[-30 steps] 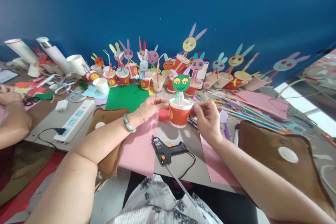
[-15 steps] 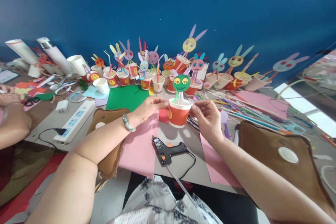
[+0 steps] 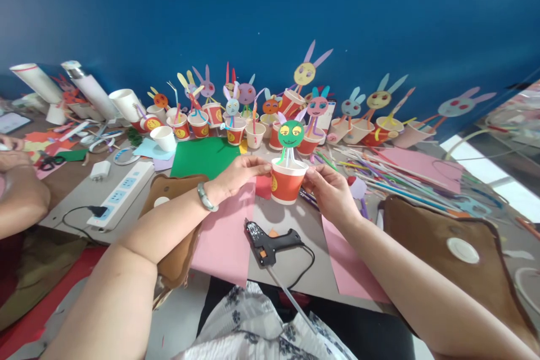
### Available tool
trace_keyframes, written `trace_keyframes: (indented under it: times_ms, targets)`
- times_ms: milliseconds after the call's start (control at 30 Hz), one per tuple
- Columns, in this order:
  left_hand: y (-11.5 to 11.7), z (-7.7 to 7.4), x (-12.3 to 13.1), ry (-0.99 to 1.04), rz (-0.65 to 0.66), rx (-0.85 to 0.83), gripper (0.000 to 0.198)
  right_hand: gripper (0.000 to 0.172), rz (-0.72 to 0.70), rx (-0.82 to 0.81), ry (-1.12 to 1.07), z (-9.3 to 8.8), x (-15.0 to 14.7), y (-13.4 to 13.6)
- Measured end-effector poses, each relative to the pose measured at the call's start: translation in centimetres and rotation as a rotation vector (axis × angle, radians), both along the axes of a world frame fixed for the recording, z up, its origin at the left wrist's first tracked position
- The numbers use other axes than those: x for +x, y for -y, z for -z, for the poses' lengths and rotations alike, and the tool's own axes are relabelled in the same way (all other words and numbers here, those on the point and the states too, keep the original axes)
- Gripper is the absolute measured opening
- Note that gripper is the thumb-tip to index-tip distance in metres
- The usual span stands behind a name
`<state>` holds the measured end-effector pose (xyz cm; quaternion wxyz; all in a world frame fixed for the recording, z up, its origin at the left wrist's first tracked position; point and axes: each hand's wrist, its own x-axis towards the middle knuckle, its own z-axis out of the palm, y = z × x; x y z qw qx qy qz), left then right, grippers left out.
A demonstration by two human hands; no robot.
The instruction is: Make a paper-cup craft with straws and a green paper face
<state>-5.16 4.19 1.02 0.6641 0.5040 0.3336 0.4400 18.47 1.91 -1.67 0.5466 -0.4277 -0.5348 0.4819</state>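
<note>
A red paper cup point(image 3: 288, 184) with a white rim is held upright between my two hands, over the grey table. My left hand point(image 3: 242, 174), with a bracelet at the wrist, pinches the cup's left side near the rim. On the right side of the rim, the thumb and fingers of my right hand point(image 3: 331, 185) grip it. Out of the cup rises a green round face point(image 3: 291, 134) with yellow eyes and pale purple ears, on green and white stems. A black glue gun point(image 3: 272, 242) lies on the table below the cup.
Several cups with rabbit figures point(image 3: 235, 129) line the blue wall. Green paper point(image 3: 205, 157), a power strip point(image 3: 122, 196) and a brown pouch point(image 3: 171, 225) are at left. Coloured sticks point(image 3: 400, 177) and another brown pouch point(image 3: 442, 253) lie right. Another person's arm point(image 3: 21, 199) rests at far left.
My right hand's fingers have closed in slightly around the cup's rim. The cup has barely shifted, and my left hand keeps its hold.
</note>
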Motion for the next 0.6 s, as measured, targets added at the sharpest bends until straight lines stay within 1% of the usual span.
trace_keyframes:
  times_ms: [167, 267, 433, 600]
  targets:
    - [0.03, 0.17, 0.04, -0.001, 0.027, -0.003, 0.029, 0.04, 0.002, -0.023, -0.078, -0.42, -0.18, 0.17]
    - [0.08, 0.3, 0.01, -0.006, 0.038, -0.006, 0.031, 0.041, 0.008, -0.021, -0.081, -0.41, -0.17, 0.19]
    - [0.07, 0.4, -0.14, -0.048, 0.061, 0.016, 0.031, 0.041, 0.023, 0.042, -0.035, -0.25, -0.11, 0.29]
    - [0.09, 0.33, -0.21, -0.064, 0.064, 0.025, 0.032, 0.043, 0.057, 0.105, 0.011, -1.05, -0.41, 0.98]
